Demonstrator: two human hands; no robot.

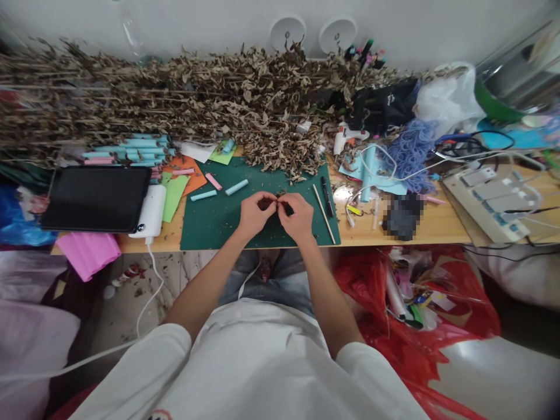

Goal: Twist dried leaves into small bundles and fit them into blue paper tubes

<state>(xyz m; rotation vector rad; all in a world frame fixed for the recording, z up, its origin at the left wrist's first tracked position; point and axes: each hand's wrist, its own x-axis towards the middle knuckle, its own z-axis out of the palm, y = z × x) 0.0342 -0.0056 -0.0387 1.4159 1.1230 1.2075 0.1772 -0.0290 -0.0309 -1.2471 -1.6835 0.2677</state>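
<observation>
Over the green cutting mat (210,224), my left hand (256,214) and my right hand (298,217) meet at the fingertips, both closed in a pinch. What they pinch is too small and hidden to name; brownish dry bits show just beyond the fingertips. A heap of dried leaves (284,153) lies on the mat's far edge. Left of my hands are two blue paper rolls, the nearer one (237,187) and another (203,196), plus a pink roll (213,181). To the right lie a thin wooden stick (324,214) and a black pen (327,197).
Dried leafy stems (175,87) pile along the back. At left are a black tablet (96,198), a white power bank (151,213) and stacked blue rolls (140,149). At right are a glue gun (345,137), blue yarn (413,154) and a power strip (485,201). A red bag (367,280) hangs below.
</observation>
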